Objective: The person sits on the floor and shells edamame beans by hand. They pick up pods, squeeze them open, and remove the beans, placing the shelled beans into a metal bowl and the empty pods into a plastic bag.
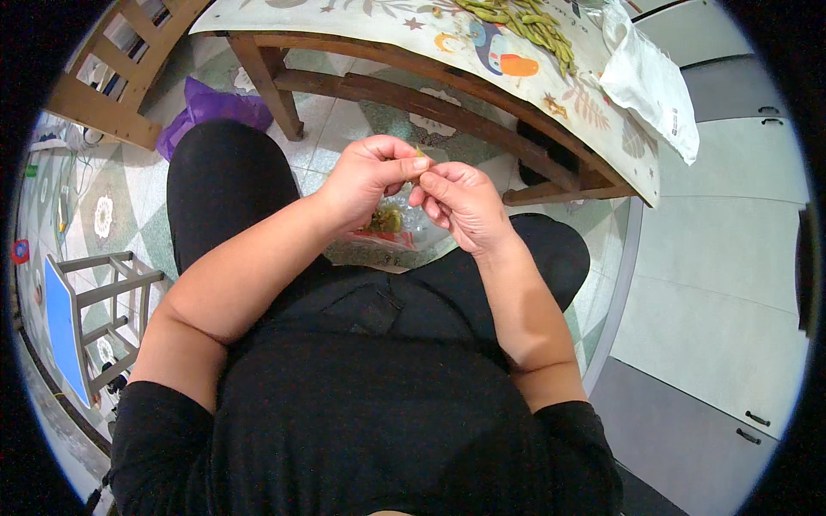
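Observation:
My left hand (366,179) and my right hand (467,205) meet above my lap, thumbs and fingertips pinched together. Between them a small yellow-green bean pod (419,153) shows only its tip; my fingers cover the rest. Under my hands, between my knees, a clear plastic bag (422,230) lies open with some yellow-green pods or shells (389,218) in it. A pile of green bean pods (532,33) is spread on the table ahead of me.
A wooden table (387,19) with a printed cover stands in front. White plastic bag (650,82) hangs over its right corner. Purple bag (211,112) lies by my left knee. A blue-topped stool (69,331) is tipped at left; cabinets (714,258) line the right.

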`<state>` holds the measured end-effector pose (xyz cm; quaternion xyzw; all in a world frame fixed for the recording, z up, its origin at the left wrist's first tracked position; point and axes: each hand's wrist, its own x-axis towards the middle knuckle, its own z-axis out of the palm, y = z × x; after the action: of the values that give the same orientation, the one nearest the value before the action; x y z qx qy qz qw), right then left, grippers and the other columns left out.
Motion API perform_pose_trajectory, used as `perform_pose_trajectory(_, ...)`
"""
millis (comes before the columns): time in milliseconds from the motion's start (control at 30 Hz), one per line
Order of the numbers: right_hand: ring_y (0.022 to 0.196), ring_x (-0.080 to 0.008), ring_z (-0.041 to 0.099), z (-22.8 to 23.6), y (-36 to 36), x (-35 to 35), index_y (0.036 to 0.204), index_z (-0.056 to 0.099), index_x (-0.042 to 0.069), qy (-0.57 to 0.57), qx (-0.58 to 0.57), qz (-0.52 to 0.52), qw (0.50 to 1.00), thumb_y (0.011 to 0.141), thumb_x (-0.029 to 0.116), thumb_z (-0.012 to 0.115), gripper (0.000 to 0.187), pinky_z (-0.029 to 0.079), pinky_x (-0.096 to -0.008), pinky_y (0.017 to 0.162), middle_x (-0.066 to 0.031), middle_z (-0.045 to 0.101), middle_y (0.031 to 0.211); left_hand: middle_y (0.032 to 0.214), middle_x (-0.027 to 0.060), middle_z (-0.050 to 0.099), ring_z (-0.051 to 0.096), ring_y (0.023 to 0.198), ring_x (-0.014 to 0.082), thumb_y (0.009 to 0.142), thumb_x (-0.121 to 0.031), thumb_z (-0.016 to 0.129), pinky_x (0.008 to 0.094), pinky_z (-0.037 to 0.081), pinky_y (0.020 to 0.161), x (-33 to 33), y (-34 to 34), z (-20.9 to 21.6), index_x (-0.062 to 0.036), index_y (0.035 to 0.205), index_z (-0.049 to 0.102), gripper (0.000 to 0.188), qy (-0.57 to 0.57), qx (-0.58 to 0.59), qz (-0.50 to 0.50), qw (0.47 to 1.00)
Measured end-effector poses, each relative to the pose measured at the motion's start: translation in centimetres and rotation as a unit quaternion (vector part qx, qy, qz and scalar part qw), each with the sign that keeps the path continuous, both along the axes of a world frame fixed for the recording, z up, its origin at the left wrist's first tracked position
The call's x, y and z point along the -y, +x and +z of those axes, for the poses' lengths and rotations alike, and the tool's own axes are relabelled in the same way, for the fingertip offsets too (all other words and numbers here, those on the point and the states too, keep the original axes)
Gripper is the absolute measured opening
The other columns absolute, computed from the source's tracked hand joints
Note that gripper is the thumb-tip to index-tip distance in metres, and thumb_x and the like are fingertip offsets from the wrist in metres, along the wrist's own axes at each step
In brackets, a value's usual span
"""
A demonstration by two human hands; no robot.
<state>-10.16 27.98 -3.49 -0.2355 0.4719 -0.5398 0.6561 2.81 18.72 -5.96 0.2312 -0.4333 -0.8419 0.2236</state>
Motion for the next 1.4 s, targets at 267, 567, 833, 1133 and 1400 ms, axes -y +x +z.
perform_pose_trajectory(267, 0.048, -0.0037, 0.045, -1.0, 0.0, -0.2, 0.080, 0.055, 0.004, -0.016, 0.056, -0.007, 0.998, 0.082, 0.013, 0.052, 0.010, 0.033, -0.0147, 0.039, -0.0039, 0.056, 0.065, 0.066, 0.0004, 0.055, 0.048, 0.058, 0.0071, 0.074, -0.010, 0.061, 0.0196, 0.038, 0.054, -0.5, -0.3, 0.9, -0.0030, 0.074, 0.059, 0.007, -0.019, -0.007, 0.021, 1.000)
perform_pose_trajectory(567, 0.050, -0.0059, 0.043, -1.0, 0.8, 0.3, 0.082, 0.051, 0.005, -0.023, 0.093, -0.034, 0.995, 0.084, 0.022, 0.048, 0.018, 0.032, -0.0165, 0.039, -0.0049, 0.054, 0.067, 0.070, 0.0013, 0.054, 0.051, 0.066, 0.0102, 0.078, -0.011, 0.057, 0.0219, 0.040, 0.058, 0.7, -0.2, 0.5, -0.0003, 0.079, 0.058, 0.011, -0.253, -0.018, 0.024, 0.967)
perform_pose_trajectory(833, 0.046, -0.0051, 0.038, -1.5, 1.0, 0.5, 0.081, 0.051, 0.007, -0.053, 0.104, -0.065, 0.991, 0.086, 0.023, 0.045, 0.018, 0.030, -0.0158, 0.040, -0.0009, 0.050, 0.060, 0.063, 0.0014, 0.054, 0.043, 0.051, 0.0070, 0.081, -0.015, 0.052, 0.0202, 0.032, 0.047, -0.3, -0.5, -0.5, -0.0053, 0.080, 0.055, 0.011, 0.051, -0.047, 0.020, 0.997)
perform_pose_trajectory(1133, 0.047, -0.0051, 0.038, -2.6, 1.6, 0.6, 0.079, 0.052, 0.005, -0.110, -0.110, -0.166, 0.974, 0.086, 0.017, 0.045, 0.016, 0.030, -0.0168, 0.042, -0.0002, 0.048, 0.061, 0.071, 0.0001, 0.051, 0.043, 0.057, 0.0067, 0.082, -0.020, 0.050, 0.0201, 0.032, 0.049, -1.3, -1.2, -0.6, -0.0085, 0.090, 0.051, 0.014, 0.147, -0.062, -0.003, 0.987)
perform_pose_trajectory(1400, 0.058, -0.0078, 0.051, -1.4, 1.7, 0.9, 0.081, 0.054, -0.001, -0.158, -0.616, -0.098, 0.766, 0.082, 0.007, 0.050, 0.009, 0.043, -0.0216, 0.052, -0.0016, 0.054, 0.067, 0.081, 0.0039, 0.049, 0.046, 0.069, 0.0136, 0.080, -0.012, 0.040, 0.0255, 0.038, 0.059, -1.0, -1.1, -1.6, -0.0056, 0.098, 0.045, 0.019, 0.174, -0.036, 0.008, 0.984)
